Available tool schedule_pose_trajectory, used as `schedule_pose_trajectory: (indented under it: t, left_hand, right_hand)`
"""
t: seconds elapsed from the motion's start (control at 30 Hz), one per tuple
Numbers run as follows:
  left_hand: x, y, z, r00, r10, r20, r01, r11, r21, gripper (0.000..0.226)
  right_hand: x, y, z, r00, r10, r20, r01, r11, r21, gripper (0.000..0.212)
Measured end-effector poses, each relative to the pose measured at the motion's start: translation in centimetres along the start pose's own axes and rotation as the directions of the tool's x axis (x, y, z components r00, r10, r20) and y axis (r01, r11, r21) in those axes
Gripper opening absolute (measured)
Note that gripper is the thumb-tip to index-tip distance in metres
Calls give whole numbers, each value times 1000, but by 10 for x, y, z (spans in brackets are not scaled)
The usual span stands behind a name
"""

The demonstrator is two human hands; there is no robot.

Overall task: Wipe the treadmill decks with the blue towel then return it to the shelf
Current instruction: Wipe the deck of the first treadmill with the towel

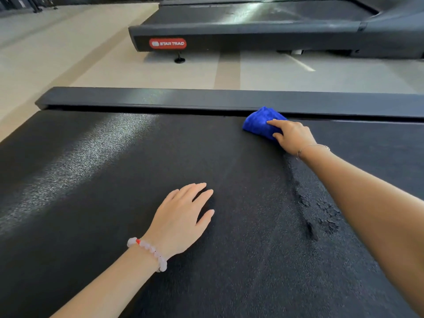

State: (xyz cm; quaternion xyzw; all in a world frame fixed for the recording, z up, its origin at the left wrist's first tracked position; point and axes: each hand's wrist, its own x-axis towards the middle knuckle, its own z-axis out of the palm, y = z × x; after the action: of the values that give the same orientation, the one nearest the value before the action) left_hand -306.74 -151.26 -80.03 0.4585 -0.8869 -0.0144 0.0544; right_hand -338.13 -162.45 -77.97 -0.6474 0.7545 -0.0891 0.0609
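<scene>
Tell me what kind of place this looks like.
Most likely a gym: a wide black treadmill belt fills the foreground, and a second treadmill with a Star Trac badge stands across the pale floor.

Plush blue towel — soft cloth — on the treadmill deck, matt black, grainy rubber.
</scene>
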Motion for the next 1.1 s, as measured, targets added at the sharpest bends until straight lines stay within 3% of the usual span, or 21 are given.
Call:
schedule_pose_trajectory:
  t: [0.43,0.63,1.1]
  left_hand:
    - [-16,-29,0,999,26,-44,-26,1000,1,48]
    - [-10,-22,4,996,18,-91,-21,999,-29,47]
    - [-11,16,7,995,66,-71,-70,996,-52,47]
  right_hand:
    - [55,-73,26,997,-18,-80,14,999,-48,35]
    - [64,-100,35,993,-112,-37,110,993,-44,37]
    - [12,35,-2,995,92,-37,-92,996,-16,45]
